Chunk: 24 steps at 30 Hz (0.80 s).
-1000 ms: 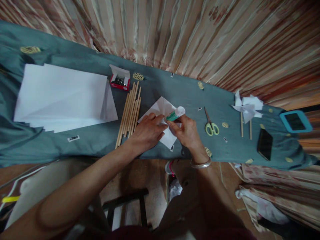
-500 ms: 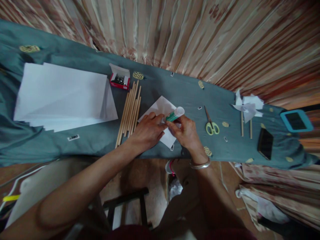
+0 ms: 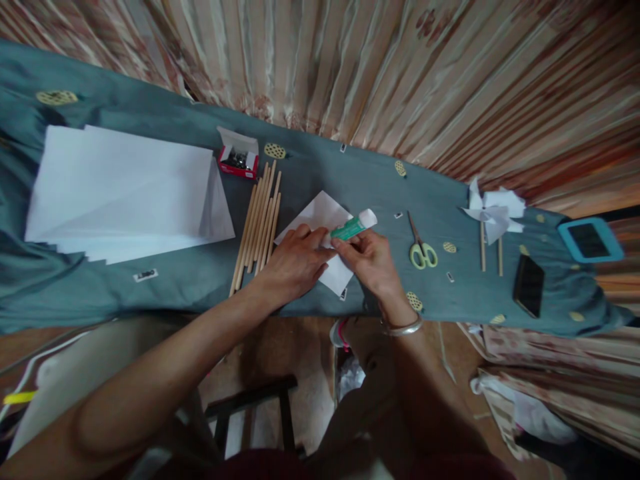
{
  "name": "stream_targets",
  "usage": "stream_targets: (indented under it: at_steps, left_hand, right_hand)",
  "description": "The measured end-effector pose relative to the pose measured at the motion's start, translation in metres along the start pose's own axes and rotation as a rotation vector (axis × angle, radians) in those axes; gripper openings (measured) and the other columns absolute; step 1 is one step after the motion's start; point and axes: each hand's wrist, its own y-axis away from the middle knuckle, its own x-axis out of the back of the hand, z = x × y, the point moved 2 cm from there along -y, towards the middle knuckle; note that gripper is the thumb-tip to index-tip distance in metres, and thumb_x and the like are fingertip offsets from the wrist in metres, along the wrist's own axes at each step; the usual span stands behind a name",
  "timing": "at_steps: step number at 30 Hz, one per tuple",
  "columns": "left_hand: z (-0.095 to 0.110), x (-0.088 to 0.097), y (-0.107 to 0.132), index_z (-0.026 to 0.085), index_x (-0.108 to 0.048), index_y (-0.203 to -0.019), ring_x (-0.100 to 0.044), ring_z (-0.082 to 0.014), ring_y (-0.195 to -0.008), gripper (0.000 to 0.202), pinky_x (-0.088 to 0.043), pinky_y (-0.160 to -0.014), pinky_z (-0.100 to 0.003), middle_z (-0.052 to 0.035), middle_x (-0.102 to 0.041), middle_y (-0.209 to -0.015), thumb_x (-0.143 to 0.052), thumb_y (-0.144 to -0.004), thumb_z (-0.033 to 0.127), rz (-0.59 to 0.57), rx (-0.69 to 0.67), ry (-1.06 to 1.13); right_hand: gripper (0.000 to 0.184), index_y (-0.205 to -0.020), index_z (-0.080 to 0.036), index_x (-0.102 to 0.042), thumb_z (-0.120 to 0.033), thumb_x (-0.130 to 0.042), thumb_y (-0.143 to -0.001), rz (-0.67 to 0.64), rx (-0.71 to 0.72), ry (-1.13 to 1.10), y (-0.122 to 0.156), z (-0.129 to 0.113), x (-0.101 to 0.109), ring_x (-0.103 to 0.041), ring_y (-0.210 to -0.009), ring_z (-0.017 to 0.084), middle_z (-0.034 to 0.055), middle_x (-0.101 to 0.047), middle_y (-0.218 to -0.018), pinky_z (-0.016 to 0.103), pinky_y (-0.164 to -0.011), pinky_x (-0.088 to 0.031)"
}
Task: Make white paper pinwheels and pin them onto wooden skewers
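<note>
A small white square of paper (image 3: 336,275) lies turned cornerwise on the cloth. My left hand (image 3: 300,259) presses on its middle, fingers bent and close together, and hides part of it. In my right hand (image 3: 369,261) is a green and white glue stick (image 3: 352,228), its lower end against the paper beside my left fingertips. The stick leans with its white top end to the right. What lies right under the fingertips is hidden. Left of my left hand is a bundle of thin wooden sticks (image 3: 259,217).
Scissors with green handles (image 3: 423,255) lie at right. Beyond them are paper pinwheels on sticks (image 3: 493,217), a dark phone (image 3: 529,285) and a blue-framed device (image 3: 591,240). A stack of white paper (image 3: 120,193) and a small red box of metal pieces (image 3: 239,162) occupy the left.
The glue stick has tilted further to the right, showing more of its green label. My right hand has turned slightly with it. My left hand stays on the paper.
</note>
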Motion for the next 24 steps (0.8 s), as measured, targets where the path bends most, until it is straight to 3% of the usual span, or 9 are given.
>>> stream_targets:
  at_steps: [4, 7, 9, 13, 16, 21, 24]
  left_hand:
    - [-0.002, 0.001, 0.0, 0.019, -0.071, -0.11, -0.051, -0.0315, -0.113, 0.027, -0.045, -0.092, -0.048, -0.0149, -0.057, -0.133, -0.054, -0.09, 0.018, 0.007, 0.006, 0.062]
    - [-0.005, 0.001, 0.002, 0.019, -0.07, -0.113, -0.053, -0.0287, -0.116, 0.03, -0.043, -0.098, -0.049, -0.0139, -0.058, -0.133, -0.053, -0.088, 0.016, 0.088, -0.001, 0.249]
    - [-0.01, 0.001, 0.003, 0.019, -0.069, -0.116, -0.055, -0.0267, -0.117, 0.033, -0.041, -0.103, -0.048, -0.0125, -0.062, -0.131, -0.055, -0.086, 0.018, 0.183, 0.047, 0.501]
    - [-0.025, -0.002, 0.003, 0.02, -0.069, -0.115, -0.057, -0.0271, -0.119, 0.037, -0.045, -0.099, -0.045, -0.0105, -0.066, -0.127, -0.055, -0.083, 0.03, 0.33, 0.38, 1.163]
    - [-0.029, -0.002, 0.0, 0.018, -0.072, -0.103, -0.055, -0.0279, -0.124, 0.033, -0.044, -0.101, -0.044, -0.0109, -0.066, -0.128, -0.056, -0.075, 0.026, 0.358, 0.442, 1.503]
    - [-0.027, 0.002, 0.0, 0.016, -0.074, -0.098, -0.058, -0.0269, -0.12, 0.032, -0.044, -0.1, -0.041, -0.0106, -0.069, -0.122, -0.063, -0.069, 0.026, 0.374, 0.542, 1.682]
    - [-0.024, 0.008, 0.004, 0.017, -0.073, -0.102, -0.064, -0.0222, -0.108, 0.035, -0.045, -0.101, -0.038, -0.0079, -0.073, -0.112, -0.071, -0.068, 0.024, 0.401, 0.536, 1.761]
  right_hand:
    - [0.02, -0.081, -0.023, -0.063, -0.043, -0.065, -0.081, 0.1, -0.077, -0.417, -0.005, -0.003, 0.014, -0.066, -0.075, 0.014, 0.0007, -0.069, -0.081, 0.032, -0.078, -0.056]
    - [0.015, -0.08, -0.024, -0.063, -0.039, -0.067, -0.08, 0.169, -0.104, -0.598, -0.008, -0.005, 0.024, -0.068, -0.081, 0.014, 0.0009, -0.071, -0.085, 0.034, -0.088, -0.056]
    - [0.015, -0.081, -0.024, -0.064, -0.038, -0.068, -0.078, 0.165, -0.104, -0.643, -0.008, -0.007, 0.025, -0.069, -0.086, 0.015, 0.0018, -0.071, -0.088, 0.036, -0.092, -0.055]
    - [0.025, -0.085, -0.022, -0.066, -0.047, -0.065, -0.08, 0.11, -0.155, -0.735, -0.008, -0.013, 0.017, -0.069, -0.089, 0.018, 0.0047, -0.073, -0.09, 0.037, -0.09, -0.056]
    - [0.032, -0.087, -0.021, -0.068, -0.052, -0.066, -0.079, 0.067, -0.223, -0.863, -0.006, -0.018, 0.008, -0.07, -0.085, 0.019, 0.0063, -0.075, -0.089, 0.035, -0.084, -0.058]
    - [0.028, -0.084, -0.02, -0.073, -0.041, -0.081, -0.068, 0.007, -0.266, -0.978, -0.002, -0.023, -0.004, -0.071, -0.079, 0.018, 0.0041, -0.076, -0.085, 0.031, -0.08, -0.061]
    - [0.025, -0.082, -0.019, -0.073, -0.035, -0.084, -0.066, -0.014, -0.258, -1.038, -0.002, -0.024, -0.008, -0.072, -0.076, 0.016, 0.0023, -0.076, -0.081, 0.028, -0.079, -0.061]
